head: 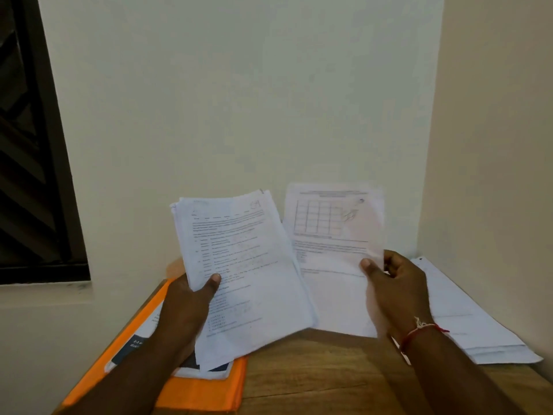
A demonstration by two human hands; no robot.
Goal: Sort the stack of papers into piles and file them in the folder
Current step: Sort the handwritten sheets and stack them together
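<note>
- Head view: our left hand (191,298) grips the stack (242,265) above the bench (314,372), thumb clamped on its front and fingers hidden behind. Its long axis leans up and left, with the print upright to us.
- Our right hand (398,289) pinches one sheet (332,250) by its right edge. Its long axis is near vertical, with a grid at the top.
- We cannot read the print on either; it is blurred.
- The orange folder (194,390) lies flat at left; a pile (466,319) lies at right.
</note>
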